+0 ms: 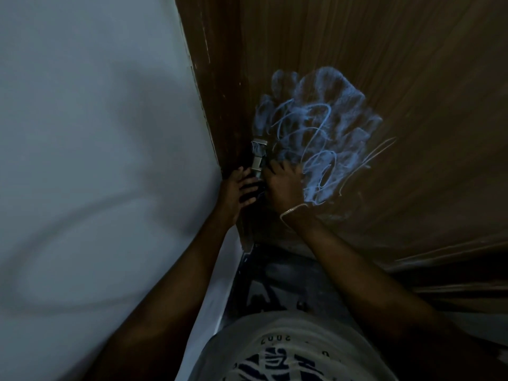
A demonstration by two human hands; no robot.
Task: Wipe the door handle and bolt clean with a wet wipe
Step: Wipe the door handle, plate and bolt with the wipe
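A metal bolt point(257, 160) is fixed upright near the left edge of a brown wooden door point(398, 78). A pale, crumpled patch point(258, 150) lies across the bolt's upper part; it may be the wet wipe, but the dim light hides what it is. My left hand point(238, 189) rests with fingers apart against the door edge, just below and left of the bolt. My right hand point(284, 185), with a thin bracelet at the wrist, has its fingers curled at the bolt's lower end. Whether it grips anything is not visible. No door handle shows.
Blue chalk scribbles point(316, 127) cover the door to the right of the bolt. A pale wall point(96, 133) fills the left side and meets the door frame point(209, 92). Dark floor point(283, 284) lies below, with my white printed shirt point(288, 350) at the bottom edge.
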